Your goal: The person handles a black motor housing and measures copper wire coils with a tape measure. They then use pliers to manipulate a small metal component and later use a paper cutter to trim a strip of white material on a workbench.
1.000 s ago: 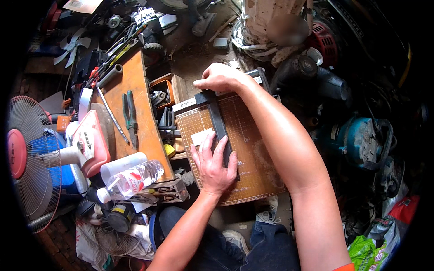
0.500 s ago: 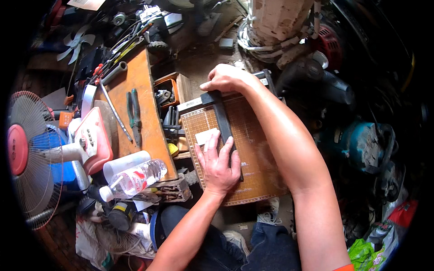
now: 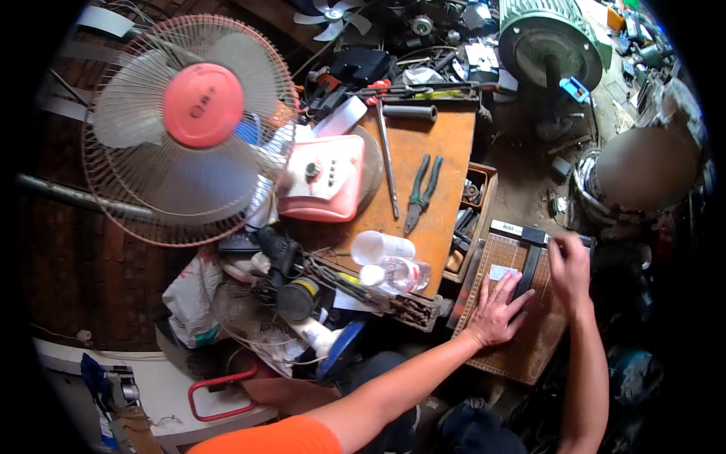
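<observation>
A brown gridded paper trimmer board [image 3: 522, 356] lies low at the right, with a black bar [image 3: 532, 261] running across it from a black block at its far edge. My left hand [image 3: 495, 312] is pressed flat on the board with its fingers spread, some of them against the bar. A small white piece of paper [image 3: 499, 272] lies by the fingertips, left of the bar. My right hand [image 3: 569, 268] is curled closed at the far right of the board, beside the black block. What its fingers hold, if anything, is hidden.
Left of the board stands an orange-brown wooden table [image 3: 446, 151] with pliers [image 3: 420, 193], a metal rod [image 3: 388, 163], a grey tube [image 3: 410, 113] and a plastic bottle [image 3: 397, 275]. A pink fan [image 3: 203, 106] stands farther left. A large motor [image 3: 550, 45] sits at the far right.
The view has swung left, so the trimmer now appears farther right and the whole fan shows. My right hand has moved from above the black block to its right side. My left hand remains flat.
</observation>
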### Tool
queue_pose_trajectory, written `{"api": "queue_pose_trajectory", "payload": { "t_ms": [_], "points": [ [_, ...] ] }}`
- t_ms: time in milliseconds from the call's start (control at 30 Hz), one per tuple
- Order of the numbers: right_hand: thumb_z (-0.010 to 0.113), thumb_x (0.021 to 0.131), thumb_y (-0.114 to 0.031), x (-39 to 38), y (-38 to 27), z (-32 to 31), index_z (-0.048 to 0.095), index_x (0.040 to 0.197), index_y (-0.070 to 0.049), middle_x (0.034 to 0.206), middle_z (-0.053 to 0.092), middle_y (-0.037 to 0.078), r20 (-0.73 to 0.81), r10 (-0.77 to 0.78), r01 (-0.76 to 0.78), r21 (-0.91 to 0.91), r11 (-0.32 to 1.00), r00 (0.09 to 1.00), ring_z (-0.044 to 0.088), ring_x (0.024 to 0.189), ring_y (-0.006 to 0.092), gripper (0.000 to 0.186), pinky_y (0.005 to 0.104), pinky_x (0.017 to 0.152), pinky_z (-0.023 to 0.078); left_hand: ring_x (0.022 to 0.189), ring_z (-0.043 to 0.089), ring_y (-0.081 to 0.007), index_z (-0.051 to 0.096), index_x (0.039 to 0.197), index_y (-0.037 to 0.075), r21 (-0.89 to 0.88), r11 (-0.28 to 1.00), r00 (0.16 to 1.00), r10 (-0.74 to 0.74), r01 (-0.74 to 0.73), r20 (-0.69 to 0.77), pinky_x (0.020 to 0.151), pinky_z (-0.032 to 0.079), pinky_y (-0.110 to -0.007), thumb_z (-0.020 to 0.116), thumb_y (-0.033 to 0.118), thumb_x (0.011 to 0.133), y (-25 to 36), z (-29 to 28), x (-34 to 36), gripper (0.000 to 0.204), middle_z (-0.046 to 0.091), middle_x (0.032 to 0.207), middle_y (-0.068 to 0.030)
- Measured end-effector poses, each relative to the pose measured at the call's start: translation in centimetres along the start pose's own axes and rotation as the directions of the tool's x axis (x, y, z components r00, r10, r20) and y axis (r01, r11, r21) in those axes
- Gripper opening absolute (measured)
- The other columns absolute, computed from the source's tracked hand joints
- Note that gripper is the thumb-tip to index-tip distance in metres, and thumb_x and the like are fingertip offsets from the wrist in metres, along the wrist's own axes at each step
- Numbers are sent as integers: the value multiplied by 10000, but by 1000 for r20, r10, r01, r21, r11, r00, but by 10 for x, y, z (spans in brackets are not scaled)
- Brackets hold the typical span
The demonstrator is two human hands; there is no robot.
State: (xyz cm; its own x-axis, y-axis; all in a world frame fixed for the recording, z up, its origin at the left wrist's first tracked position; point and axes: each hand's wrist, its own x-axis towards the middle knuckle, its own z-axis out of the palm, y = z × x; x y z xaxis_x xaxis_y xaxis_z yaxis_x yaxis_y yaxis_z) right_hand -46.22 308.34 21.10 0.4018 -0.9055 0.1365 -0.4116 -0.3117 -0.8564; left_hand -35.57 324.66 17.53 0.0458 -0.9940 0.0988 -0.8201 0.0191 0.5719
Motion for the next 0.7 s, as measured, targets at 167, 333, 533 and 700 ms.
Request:
{"api": "queue_pose_trajectory", "payload": {
  "t_ms": [167,333,533,700],
  "points": [
    [592,794,6,-99,-111,-85,569,1035,4,927,604,177,269,186,-171,-77,982,945,610,799,289,242,332,705,483,1320,276,-369,493,1269,126,-147,986,997,-68,74,45,1065,197,-542,604,197,815,34,-39,-19,472,299,1421,-184],
    [597,797,-69,-226,-166,-168,574,1049,42,937,636,202,117,496,-492,-67,868,860,634,863,292,276,345,788,481,1085,491,-388,575,1062,21,-300,905,950,-263,303,166,917,427,-394,597,124,818,101,-186,-83,265,493,1169,-210],
    [633,821,-264,-258,-335,-234,625,998,-1,953,644,193,244,678,-633,-244,735,693,614,875,312,317,373,775,487,972,589,-335,620,1062,48,-83,769,713,-539,634,448,853,470,-402,536,280,855,96,-388,-166,323,620,1016,-189],
    [660,811,-279,-274,-352,-236,643,986,4,937,652,157,234,750,-719,-217,660,618,606,851,263,333,349,767,485,899,634,-248,642,1030,46,-92,673,675,-709,734,204,816,492,-362,578,297,829,81,-561,-161,328,658,956,-141]
  ]
}}
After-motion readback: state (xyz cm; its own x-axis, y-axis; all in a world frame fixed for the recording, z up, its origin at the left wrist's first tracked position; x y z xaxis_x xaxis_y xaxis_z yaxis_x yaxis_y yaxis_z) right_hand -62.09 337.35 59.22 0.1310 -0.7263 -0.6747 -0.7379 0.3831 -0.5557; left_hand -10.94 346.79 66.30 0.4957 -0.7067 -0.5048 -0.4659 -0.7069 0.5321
